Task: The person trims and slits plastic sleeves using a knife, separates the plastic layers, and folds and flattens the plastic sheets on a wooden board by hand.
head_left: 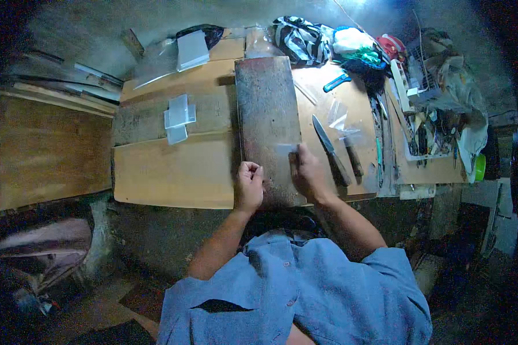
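- Blue shirt (334,282), just beyond the near end of the wooden board (267,103).
- Board lying on the surface (172,169), long axis running away from the person.
- Left hand (249,185) over the board's left edge, fingers bunched together; any held thing is indiscernible.
- Right hand (312,172) at the board's right edge, blurred; cannot tell whether it pinches the clear strip (284,148) over the board.
- Knife (328,144) right of the board, nearer the right hand.

A striped bundle (301,43) is lying at the upper centre of the frame, a green object (480,168) is showing at the right, and a brown panel (46,154) is spanning the left.
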Demonstrator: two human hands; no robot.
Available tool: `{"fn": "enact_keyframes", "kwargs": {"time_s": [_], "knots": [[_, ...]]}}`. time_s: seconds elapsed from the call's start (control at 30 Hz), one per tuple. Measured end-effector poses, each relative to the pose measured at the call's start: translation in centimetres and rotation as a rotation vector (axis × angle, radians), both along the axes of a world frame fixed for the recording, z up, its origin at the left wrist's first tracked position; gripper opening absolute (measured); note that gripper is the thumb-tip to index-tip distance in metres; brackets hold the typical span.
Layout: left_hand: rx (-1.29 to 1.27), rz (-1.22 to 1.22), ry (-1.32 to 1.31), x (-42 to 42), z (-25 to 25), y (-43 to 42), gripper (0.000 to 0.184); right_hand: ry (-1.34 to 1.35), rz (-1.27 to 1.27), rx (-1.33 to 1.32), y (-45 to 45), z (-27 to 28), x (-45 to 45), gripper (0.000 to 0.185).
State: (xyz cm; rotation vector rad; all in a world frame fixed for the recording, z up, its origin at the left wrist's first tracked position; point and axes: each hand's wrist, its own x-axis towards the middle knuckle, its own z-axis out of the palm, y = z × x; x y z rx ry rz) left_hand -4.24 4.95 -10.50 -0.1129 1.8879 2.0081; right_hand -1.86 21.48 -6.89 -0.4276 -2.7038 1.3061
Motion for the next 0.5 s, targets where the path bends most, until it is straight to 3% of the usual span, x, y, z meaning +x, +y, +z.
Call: {"fn": "enact_keyframes", "kwargs": {"time_s": [0.03,0.1,0.17,0.27,0.37,0.5], "knots": [[-0.03,0.013,-0.023,0.1,0.1,-0.5,0.009,0.081,0.046,0.173,0.2,-0.4,-0.5,0.016],[-0.06,-0.005,-0.019,0.4,0.0,-1.4,0.012,0.169,0.057,0.207,0.4,0.0,-1.3,0.014],[-0.097,-0.001,-0.013,0.8,0.4,-1.8,0.012,-0.022,0.178,0.403,0.7,1.0,-1.8,0.012],[-0.05,-0.006,-0.008,1.1,-1.6,-2.5,0.013,-0.111,0.286,0.501,1.0,-1.3,-2.1,0.013],[-0.066,-0.03,-0.036,1.4,-0.3,-3.0,0.014,-0.032,0.269,0.501,0.8,-2.5,-1.9,0.013],[-0.095,-0.023,-0.079,1.3,0.3,-3.1,0.014,-0.02,0.246,0.519,0.4,-1.2,-2.1,0.012]]}}
